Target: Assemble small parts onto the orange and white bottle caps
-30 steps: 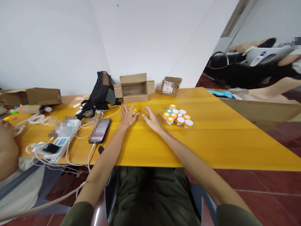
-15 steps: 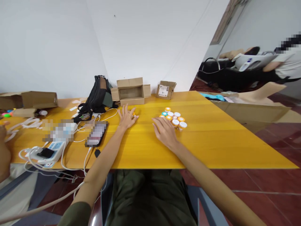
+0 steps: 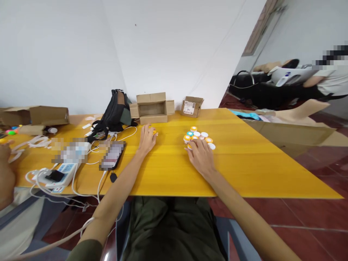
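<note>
Table (image 3: 171, 170): From my head camera, yellow wood spreads between my left hand (image 3: 148, 140) and right hand (image 3: 201, 156), reaching a slanting edge right of the lidded jars (image 3: 201, 137); an open carton (image 3: 153, 119) and small box (image 3: 192, 107) line the back.
Left hand: Fingers loosely bent over a small orange item (image 3: 154, 132), mostly covered; whether I grip it, I cannot tell.
Right hand: Fingers half-spread over the nearest jars, hiding some; any hold, I cannot tell.
Left margin: A co-worker's arm (image 3: 5, 174), cut off.
Phone (image 3: 112, 156): Screen pixelated.
</note>
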`<state>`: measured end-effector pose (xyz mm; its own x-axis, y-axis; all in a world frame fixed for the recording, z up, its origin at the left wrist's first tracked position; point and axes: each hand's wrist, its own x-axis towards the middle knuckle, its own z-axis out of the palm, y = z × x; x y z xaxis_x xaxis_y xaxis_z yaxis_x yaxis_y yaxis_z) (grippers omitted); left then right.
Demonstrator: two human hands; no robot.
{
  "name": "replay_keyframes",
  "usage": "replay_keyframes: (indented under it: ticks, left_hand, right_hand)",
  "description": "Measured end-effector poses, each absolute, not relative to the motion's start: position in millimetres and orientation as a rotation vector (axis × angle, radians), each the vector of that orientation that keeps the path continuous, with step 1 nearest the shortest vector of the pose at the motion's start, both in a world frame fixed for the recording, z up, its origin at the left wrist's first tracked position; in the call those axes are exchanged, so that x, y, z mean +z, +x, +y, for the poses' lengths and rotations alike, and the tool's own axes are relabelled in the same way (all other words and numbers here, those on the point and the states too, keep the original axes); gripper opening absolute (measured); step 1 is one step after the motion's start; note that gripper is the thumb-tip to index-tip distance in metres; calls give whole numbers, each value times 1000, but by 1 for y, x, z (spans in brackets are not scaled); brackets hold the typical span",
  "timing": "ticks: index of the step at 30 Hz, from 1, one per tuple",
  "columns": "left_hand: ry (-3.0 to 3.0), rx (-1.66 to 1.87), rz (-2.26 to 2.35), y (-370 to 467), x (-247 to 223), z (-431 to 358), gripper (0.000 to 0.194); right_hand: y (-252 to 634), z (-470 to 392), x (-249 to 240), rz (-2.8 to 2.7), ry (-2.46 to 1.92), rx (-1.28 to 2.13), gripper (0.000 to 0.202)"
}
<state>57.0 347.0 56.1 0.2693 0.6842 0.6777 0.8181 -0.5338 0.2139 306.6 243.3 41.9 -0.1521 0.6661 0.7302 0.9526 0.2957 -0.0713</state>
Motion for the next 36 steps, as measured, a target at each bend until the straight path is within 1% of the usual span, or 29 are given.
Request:
replay_keyframes:
  ticks: [1,4,7,9,11,13,15,18,25,28,32,34,36]
  left_hand:
    - [-2354,-1141,-1394,57,57,345,23]
    - [-2336,-1211,-1396,61,61,338,31]
    - [-2474,-1258,-1410,70,64,320,34]
    - [-2679,-1270,-1434,80,65,303,32]
    - [-2942,-1243,-1410,90,66,284,26]
    - [-3117,-1189,-1407,100,66,268,28]
    - [-3167,-1118,-1462,106,67,259,31]
    - [-3180,-1123,-1531,108,68,256,22]
    - [-3160,-1403,-1541,104,63,266,19]
    - [-3109,-1482,-1550,103,61,268,20]
    - [-3160,-1411,-1508,102,65,266,27]
    - [-3199,-1404,-1485,102,66,265,25]
    - [-3217,-1451,-1482,103,66,266,23]
  right_hand:
    - [307,241,41,-1906,-1423,-540,17]
    - [308,236,39,-1957,-1347,-478,18]
    - [307,234,36,-2014,-1235,-363,17]
    - [301,235,36,-2029,-1174,-258,18]
    - [295,236,36,-2032,-1144,-119,20]
    - [289,238,37,-2020,-1148,49,23]
    - [285,241,37,-1983,-1175,209,26]
    - [285,248,36,-1900,-1209,391,27]
    - [282,264,39,-1716,-1117,748,23]
    - [283,262,44,-1661,-1105,800,25]
    - [285,256,47,-1709,-1071,760,19]
    - [286,255,47,-1722,-1064,748,17]
    - [285,256,45,-1700,-1063,779,19]
